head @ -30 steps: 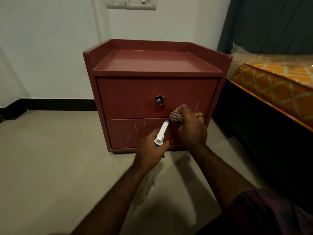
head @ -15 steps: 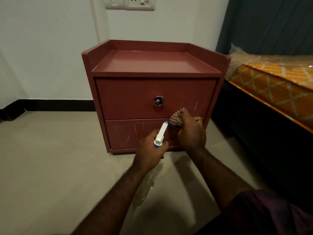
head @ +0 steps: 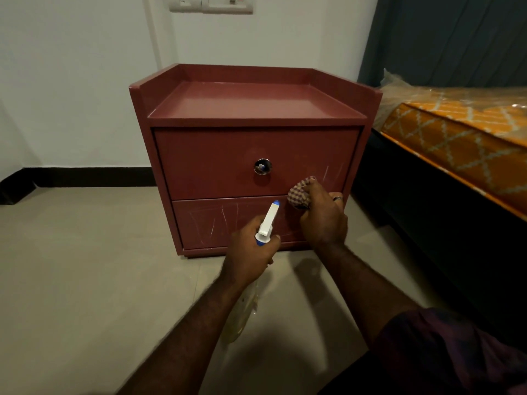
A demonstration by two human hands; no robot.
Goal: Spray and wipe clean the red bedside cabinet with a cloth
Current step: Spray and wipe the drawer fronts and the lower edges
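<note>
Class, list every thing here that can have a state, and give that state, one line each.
Upper drawer: shut, pale scratches at right.
Lower drawer: shut, pale streaks across front.
Spray bottle: gripped by left hand, nozzle aimed at cabinet.
Cloth: bunched in right hand, against upper drawer.

The red bedside cabinet [head: 251, 106] stands on the floor, drawers shut, fronts streaked white. A bunched checked cloth [head: 298, 192], gripped by the right hand [head: 323, 220], lies against the upper drawer's lower right. The left hand [head: 248, 255] holds a white-and-blue spray bottle [head: 268, 220], nozzle toward the cabinet.
</note>
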